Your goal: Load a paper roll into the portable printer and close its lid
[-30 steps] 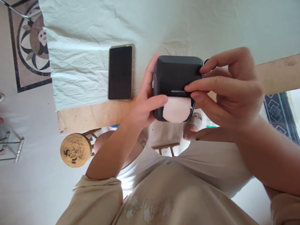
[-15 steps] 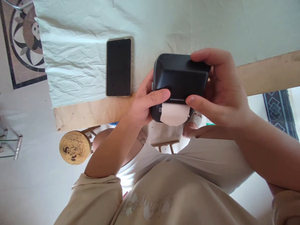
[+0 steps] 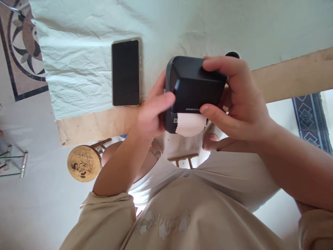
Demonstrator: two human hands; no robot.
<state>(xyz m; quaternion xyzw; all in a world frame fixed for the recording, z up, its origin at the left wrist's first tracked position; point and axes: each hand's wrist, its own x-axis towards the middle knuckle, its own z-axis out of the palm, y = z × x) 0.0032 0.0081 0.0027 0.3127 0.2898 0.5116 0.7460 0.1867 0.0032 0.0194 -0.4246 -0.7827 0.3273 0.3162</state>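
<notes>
Both hands hold a black label printer (image 3: 199,92) above the table's near edge, its lid facing up. "NIIMBOT" is printed along the lid's front. A strip of white paper (image 3: 191,124) with a torn edge sticks out of the front slot. My right hand (image 3: 234,93) grips the right side, its thumb on the lid's front corner and a finger on the back edge. On the left side, my left hand (image 3: 154,111) is wrapped around the body, slightly blurred, its thumb at the lid's left edge. The fingers under the printer are hidden.
A smartphone (image 3: 126,73) with a dark screen lies on the pale green cloth (image 3: 83,55) to the left. Behind my right hand, a round dark-topped object (image 3: 232,54) partly shows. A round wooden stool (image 3: 84,163) stands below the table's wooden edge (image 3: 99,124).
My left thumb has slid off the lid's front toward its left edge. The printer has shifted slightly left and tilted. A round object has come into sight behind my right hand.
</notes>
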